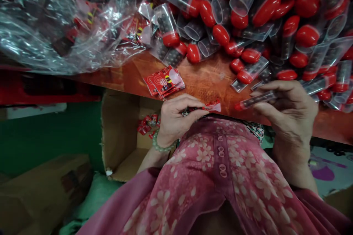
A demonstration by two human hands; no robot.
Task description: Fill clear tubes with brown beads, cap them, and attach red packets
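Note:
My left hand (180,115) is closed on a small red printed packet (212,105) by the table's near edge, its far end sticking out past the fingertips. To the right, my right hand (289,112) pinches a clear flat tube (257,99) with a red end; dark beads show inside, and the red end points left toward the packet. The two things are apart. Just beyond my left hand lies a small stack of red printed cards or packets (165,82). A heap of similar red-ended clear tubes (250,55) covers the table's far right side.
A crinkled clear plastic bag (110,44) with printed packets inside lies at the far left of the wooden table (204,73). Below the edge, an open cardboard box (118,136) holds several red packets (147,125). Another carton (46,194) stands lower left.

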